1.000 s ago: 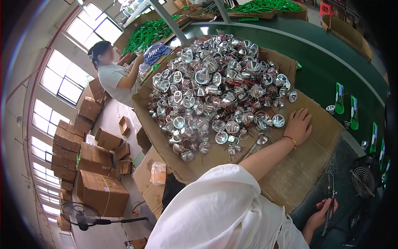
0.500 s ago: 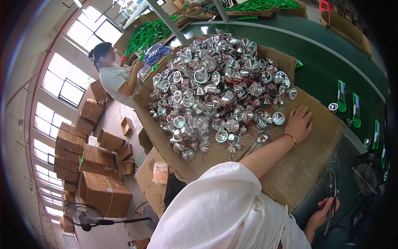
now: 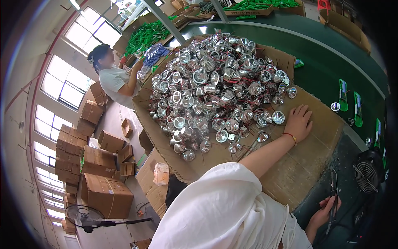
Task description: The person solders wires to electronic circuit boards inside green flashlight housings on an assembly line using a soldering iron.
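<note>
My left hand (image 3: 299,123) lies flat with fingers apart on the bare cardboard of a large open tray (image 3: 309,166). Just beyond its fingertips, on the left, a heap of shiny reflector cups (image 3: 219,89) with thin red wires fills the tray. One loose reflector cup (image 3: 278,117) sits close to the hand. Lower right, my right hand (image 3: 325,211) is closed around a slim soldering iron (image 3: 333,191), its thin metal tip pointing away from me. No reflector cup is in either hand.
Along the right, a green conveyor belt (image 3: 319,79) carries green lamp handles (image 3: 357,108) and a reflector cup (image 3: 335,107). A small black fan (image 3: 365,176) stands beside my right hand. A co-worker (image 3: 114,74) is at the far left; cardboard boxes (image 3: 107,195) and a floor fan (image 3: 87,218) stand left.
The lamp handles and the reflector cup on the belt have shifted slightly right. The co-worker's arms have moved a little. My hands stay nearly where they were.
</note>
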